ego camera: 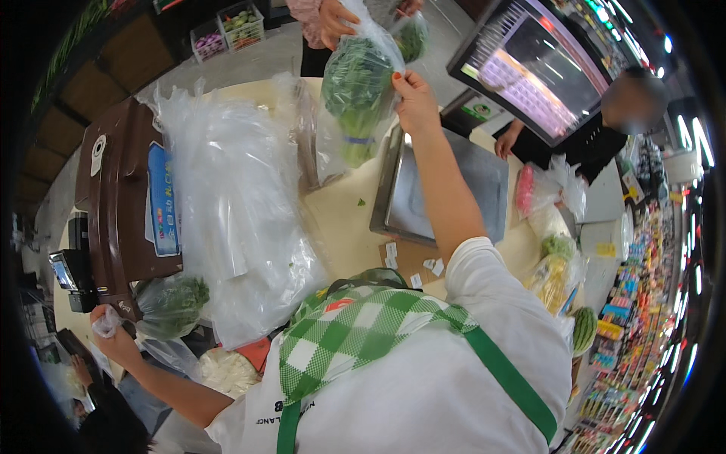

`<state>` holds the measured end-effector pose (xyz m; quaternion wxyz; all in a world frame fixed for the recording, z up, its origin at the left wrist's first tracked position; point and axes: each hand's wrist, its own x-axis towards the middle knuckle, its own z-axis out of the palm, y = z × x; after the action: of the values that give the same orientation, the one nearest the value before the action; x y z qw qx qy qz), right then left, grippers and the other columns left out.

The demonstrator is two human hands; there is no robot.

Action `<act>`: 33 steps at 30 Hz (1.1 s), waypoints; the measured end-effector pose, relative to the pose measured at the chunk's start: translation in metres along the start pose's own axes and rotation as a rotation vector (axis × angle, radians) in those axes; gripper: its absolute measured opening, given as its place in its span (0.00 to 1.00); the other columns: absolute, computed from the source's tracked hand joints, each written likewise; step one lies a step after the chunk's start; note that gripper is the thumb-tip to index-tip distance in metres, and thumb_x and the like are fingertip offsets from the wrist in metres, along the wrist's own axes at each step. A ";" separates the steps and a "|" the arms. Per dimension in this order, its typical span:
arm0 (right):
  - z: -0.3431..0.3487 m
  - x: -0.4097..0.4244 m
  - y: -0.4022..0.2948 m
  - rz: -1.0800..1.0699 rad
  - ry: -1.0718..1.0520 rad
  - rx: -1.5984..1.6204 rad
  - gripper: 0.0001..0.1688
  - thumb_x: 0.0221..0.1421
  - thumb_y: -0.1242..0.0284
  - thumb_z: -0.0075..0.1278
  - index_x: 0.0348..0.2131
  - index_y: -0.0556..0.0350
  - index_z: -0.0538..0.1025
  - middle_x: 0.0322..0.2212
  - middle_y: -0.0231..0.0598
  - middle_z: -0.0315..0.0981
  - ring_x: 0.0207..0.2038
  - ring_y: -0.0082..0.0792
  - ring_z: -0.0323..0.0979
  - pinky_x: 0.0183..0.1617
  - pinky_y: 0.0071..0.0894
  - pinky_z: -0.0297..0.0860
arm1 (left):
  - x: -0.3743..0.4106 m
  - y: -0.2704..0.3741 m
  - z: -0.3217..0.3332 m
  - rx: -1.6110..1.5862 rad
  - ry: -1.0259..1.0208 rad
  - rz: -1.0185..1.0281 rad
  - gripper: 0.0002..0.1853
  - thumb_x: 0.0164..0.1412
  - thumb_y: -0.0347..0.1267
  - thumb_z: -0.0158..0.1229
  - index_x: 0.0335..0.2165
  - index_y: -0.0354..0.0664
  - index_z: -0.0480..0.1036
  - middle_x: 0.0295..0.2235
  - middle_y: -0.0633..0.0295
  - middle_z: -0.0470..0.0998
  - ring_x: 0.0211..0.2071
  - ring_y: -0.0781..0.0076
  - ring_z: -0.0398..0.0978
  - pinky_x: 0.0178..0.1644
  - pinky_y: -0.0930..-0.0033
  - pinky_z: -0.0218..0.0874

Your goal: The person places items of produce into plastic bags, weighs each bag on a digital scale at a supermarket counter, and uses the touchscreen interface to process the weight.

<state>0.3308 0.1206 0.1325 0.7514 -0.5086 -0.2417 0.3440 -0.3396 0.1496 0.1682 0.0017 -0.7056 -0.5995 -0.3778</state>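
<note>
At the top centre, my right hand (416, 102) pinches the edge of a clear plastic bag holding leafy greens (357, 85) with a blue band round the stems. Another person's hand (337, 21) grips the same bag from above. The greens hang over the counter, left of the steel scale plate (454, 181). Low on the left, my left hand (113, 336) is closed on the gathered neck of a second clear bag of greens (173, 306). That neck is beside the lower end of a brown bag-sealing machine (127, 198).
A heap of clear plastic bags (244, 204) covers the left middle of the counter (334, 221). A screen (533, 68) stands beyond the scale. Bagged produce (553, 272) and a watermelon (584, 329) lie at the right. Another person's hand (509, 139) is near the scale's far corner.
</note>
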 end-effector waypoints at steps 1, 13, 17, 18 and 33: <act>-0.014 -0.011 -0.012 -0.007 0.005 0.007 0.03 0.56 0.73 0.51 0.30 0.53 0.74 0.27 0.23 0.71 0.29 0.14 0.64 0.29 0.14 0.57 | 0.002 0.002 0.000 0.010 -0.010 0.006 0.06 0.57 0.27 0.54 0.32 0.35 0.71 0.29 0.59 0.74 0.32 0.67 0.71 0.39 0.70 0.62; -0.153 -0.148 -0.073 -0.318 -0.032 -1.244 0.09 0.50 0.70 0.51 0.34 0.54 0.74 0.29 0.44 0.72 0.32 0.43 0.70 0.38 0.35 0.66 | -0.047 0.112 -0.017 -0.327 -0.316 0.189 0.04 0.47 0.21 0.51 0.27 0.35 0.66 0.26 0.61 0.67 0.29 0.71 0.64 0.36 0.71 0.59; -0.133 -0.184 -0.034 -0.693 0.000 -1.268 0.18 0.42 0.72 0.58 0.37 0.56 0.73 0.38 0.44 0.71 0.44 0.47 0.66 0.49 0.42 0.63 | -0.044 0.186 -0.002 -0.590 -0.261 0.241 0.05 0.45 0.22 0.53 0.26 0.35 0.65 0.25 0.59 0.66 0.28 0.70 0.64 0.34 0.72 0.57; -0.107 -0.201 -0.047 -0.751 -0.006 -1.158 0.21 0.41 0.72 0.59 0.38 0.56 0.73 0.40 0.44 0.70 0.47 0.47 0.65 0.52 0.42 0.61 | -0.042 0.207 0.001 -0.656 -0.321 0.368 0.07 0.44 0.22 0.55 0.25 0.35 0.65 0.24 0.58 0.67 0.27 0.69 0.65 0.33 0.72 0.57; -0.201 -0.311 -0.178 -0.525 0.157 -0.577 0.17 0.52 0.69 0.50 0.42 0.58 0.71 0.36 0.39 0.72 0.37 0.35 0.71 0.43 0.34 0.65 | -0.096 0.539 0.065 -1.282 -0.934 1.075 0.28 0.42 0.21 0.65 0.45 0.36 0.66 0.41 0.51 0.73 0.42 0.56 0.71 0.45 0.63 0.63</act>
<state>0.3212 -0.2802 0.2206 0.6562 -0.6443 -0.3923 0.0182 0.1526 -0.0537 0.3130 -0.4509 -0.8326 0.1850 -0.2633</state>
